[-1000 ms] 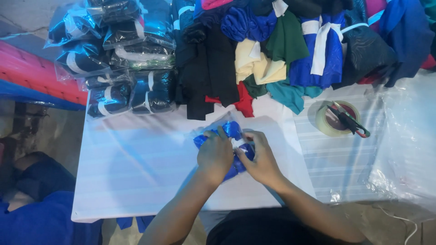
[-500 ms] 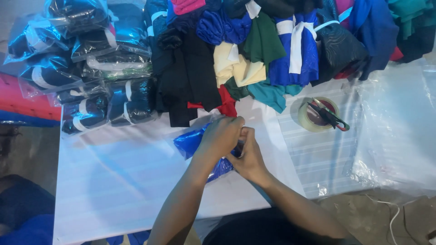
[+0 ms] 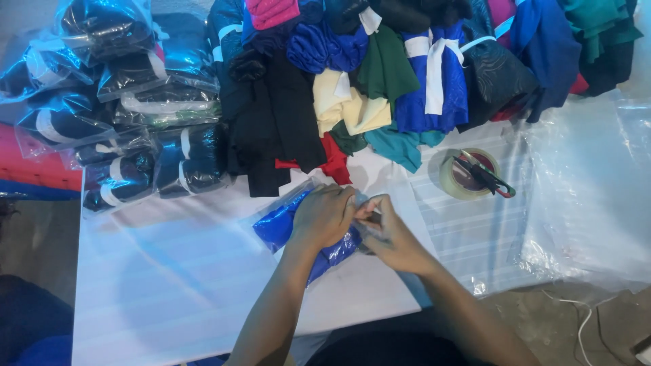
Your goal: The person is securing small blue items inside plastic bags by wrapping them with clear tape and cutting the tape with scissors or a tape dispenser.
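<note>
Head view: white table [image 3: 169,271], heap of loose clothes [image 3: 380,74] at the far edge, 1 stack of bagged garments [image 3: 129,129] far left. Blue garment in a clear bag [image 3: 278,227] lies under my left hand [image 3: 324,218], closed over it. Right hand [image 3: 386,234] pinches the bag's open end. Slick plastic could slip from that pinch, I'd guess, letting the garment slide out.

Left hand [image 3: 324,217] beside right hand [image 3: 390,234]

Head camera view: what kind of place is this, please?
Probably a garment packing table: loose folded clothes, stacked bagged garments, a tape roll, and both hands on a blue bagged garment.
</note>
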